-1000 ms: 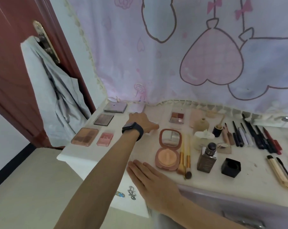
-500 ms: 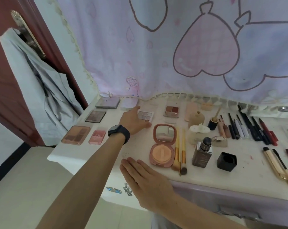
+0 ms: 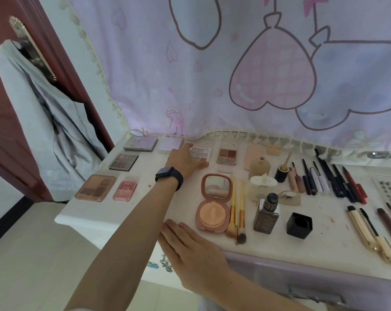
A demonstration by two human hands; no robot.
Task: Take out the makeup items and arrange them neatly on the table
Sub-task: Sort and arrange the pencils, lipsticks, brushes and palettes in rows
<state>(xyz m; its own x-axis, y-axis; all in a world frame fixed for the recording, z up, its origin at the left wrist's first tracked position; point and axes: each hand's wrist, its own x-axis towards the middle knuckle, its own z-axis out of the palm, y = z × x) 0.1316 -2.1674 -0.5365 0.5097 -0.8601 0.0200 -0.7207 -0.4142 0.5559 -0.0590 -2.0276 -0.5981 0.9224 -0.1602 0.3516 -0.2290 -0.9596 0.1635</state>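
Observation:
Makeup items lie in rows on the white table point(image 3: 324, 241). My left hand point(image 3: 183, 161), with a black watch on the wrist, reaches to the back row and holds a small white eyeshadow palette point(image 3: 201, 153) between thumb and fingers. My right hand point(image 3: 190, 248) rests flat on the front edge, fingers straight. Closed palettes point(image 3: 123, 162) lie to the left. A four-pan brown palette point(image 3: 227, 156) sits to the right of the white one. An open pink compact point(image 3: 213, 203) and two brushes point(image 3: 237, 212) lie between my hands.
A foundation bottle point(image 3: 266, 215), a black cap point(image 3: 299, 225), a row of pencils point(image 3: 333, 180) and gold tubes point(image 3: 369, 234) fill the right side. A pink curtain point(image 3: 234, 75) hangs behind the table. A grey garment point(image 3: 44, 122) hangs on the door at left.
My left hand has shifted, and the white eyeshadow palette it covered now shows beside the fingers in the back row. My right hand stays flat on the edge.

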